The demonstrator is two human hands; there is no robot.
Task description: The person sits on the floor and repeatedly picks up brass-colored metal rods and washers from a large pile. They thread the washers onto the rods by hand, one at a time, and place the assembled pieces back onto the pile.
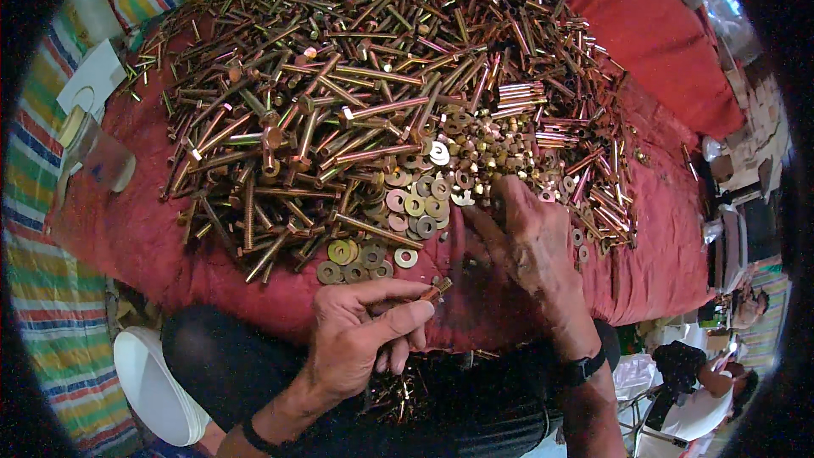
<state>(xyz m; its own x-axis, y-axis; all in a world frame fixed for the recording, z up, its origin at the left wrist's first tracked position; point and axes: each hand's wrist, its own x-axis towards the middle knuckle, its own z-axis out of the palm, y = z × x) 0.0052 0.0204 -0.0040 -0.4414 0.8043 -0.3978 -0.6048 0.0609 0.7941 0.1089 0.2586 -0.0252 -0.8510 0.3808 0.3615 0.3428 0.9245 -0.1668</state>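
Observation:
My left hand (360, 331) pinches a short copper-coloured threaded fastener (437, 290) between thumb and fingertips, above the near edge of the red padded surface (356, 293). Its lower end is hidden in the fingers. My right hand (538, 233), with a dark band at the wrist, reaches down at the near side of a heap of small brass-coloured nuts (483, 142). Its fingertips are partly hidden and blurred, so what they hold cannot be made out. Between the hands and the big heap lie flat round washers (415, 203), some loose near my left hand.
A large heap of long bolts (297, 110) spreads behind the washers. Thin metal sleeves (521, 97) lie at right. A clear jar (100, 153) lies on the left, near a white card (91, 76). Another person (704, 394) sits at the far lower right.

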